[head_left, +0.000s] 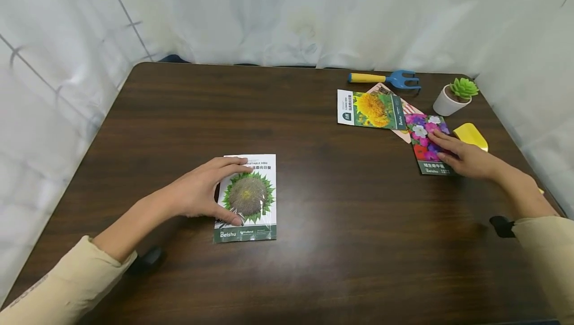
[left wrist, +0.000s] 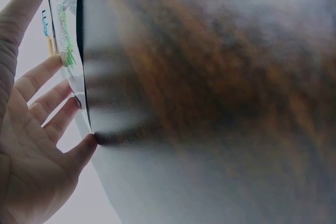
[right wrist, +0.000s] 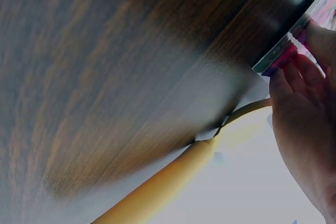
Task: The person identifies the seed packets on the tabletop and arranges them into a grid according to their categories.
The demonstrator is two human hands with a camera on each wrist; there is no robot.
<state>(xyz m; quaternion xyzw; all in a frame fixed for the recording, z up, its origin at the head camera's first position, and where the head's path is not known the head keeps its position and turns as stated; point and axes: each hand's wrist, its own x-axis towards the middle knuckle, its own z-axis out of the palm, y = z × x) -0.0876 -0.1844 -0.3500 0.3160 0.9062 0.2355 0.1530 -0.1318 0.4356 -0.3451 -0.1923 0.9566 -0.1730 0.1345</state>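
In the head view, a white and green seed packet [head_left: 251, 195] with a large sunflower head lies left of the table's middle. My left hand [head_left: 199, 190] rests on its left side, thumb and fingers spread apart. The left wrist view shows the fingertips [left wrist: 59, 61] at the packet, with the little finger down on the table. Over at the right, my right hand [head_left: 471, 159] touches a seed packet [head_left: 420, 138] of pink, purple and red flowers. Its fingers lie fairly straight across the right part. The right wrist view shows the thumb and fingertips on this packet's surface.
A yellow sunflower packet [head_left: 372, 109] overlaps a pink-striped packet [head_left: 410, 108] at the back right. Behind them lies a blue fork [head_left: 401, 80] with a yellow handle. A potted succulent [head_left: 450, 101] stands near the corner, and a yellow shovel [head_left: 471, 136] lies beneath the right forearm.
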